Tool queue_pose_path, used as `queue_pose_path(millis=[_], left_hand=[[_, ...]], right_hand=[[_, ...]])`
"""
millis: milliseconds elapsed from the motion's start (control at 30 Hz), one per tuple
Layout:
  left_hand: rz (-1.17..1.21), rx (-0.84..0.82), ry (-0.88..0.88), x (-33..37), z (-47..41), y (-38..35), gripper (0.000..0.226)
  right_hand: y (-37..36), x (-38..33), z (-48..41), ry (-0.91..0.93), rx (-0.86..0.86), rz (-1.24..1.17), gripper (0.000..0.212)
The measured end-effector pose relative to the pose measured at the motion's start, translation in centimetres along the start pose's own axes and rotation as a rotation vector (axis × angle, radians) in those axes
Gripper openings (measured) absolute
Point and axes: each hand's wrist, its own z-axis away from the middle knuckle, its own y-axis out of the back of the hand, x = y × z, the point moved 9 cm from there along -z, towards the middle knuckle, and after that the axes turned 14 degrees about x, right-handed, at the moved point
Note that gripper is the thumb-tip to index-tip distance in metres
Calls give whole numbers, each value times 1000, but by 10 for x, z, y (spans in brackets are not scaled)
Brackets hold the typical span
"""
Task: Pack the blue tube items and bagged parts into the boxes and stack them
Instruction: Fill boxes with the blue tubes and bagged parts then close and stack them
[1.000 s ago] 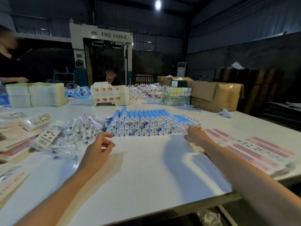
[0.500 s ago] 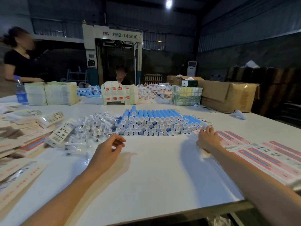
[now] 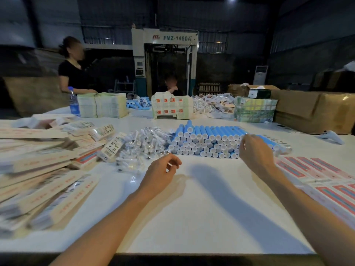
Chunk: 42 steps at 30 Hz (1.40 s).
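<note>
There is one white table (image 3: 201,208). Two bare hands reach over it: one left hand (image 3: 161,175) and one right hand (image 3: 255,154). There is one big pile of blue tubes (image 3: 211,135) close by and one small pile of blue tubes (image 3: 138,103) far off. The tubes are too many to count. There is one heap of little clear bags (image 3: 142,144). Two other people are here, one standing person (image 3: 72,73) and one sitting person (image 3: 171,84). There is one water bottle (image 3: 74,104) and one big machine (image 3: 167,60).

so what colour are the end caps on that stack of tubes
White end caps on blue tubes; clearest in the head view.
</note>
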Motion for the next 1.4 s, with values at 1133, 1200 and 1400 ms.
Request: queue_pose_path(millis=[1133,1200,1400], left_hand=[[-1421,-141,420,-79,42,178,60],[-1172,-144,483,-77,33,180,90],[-498,-16,432,-41,-13,160,42]], right_hand=[[-73,-147,97,-11,-444,-837,16],[-73,-145,97,-19,-437,-833,16],[-71,-144,95,-51,-425,-850,15]])
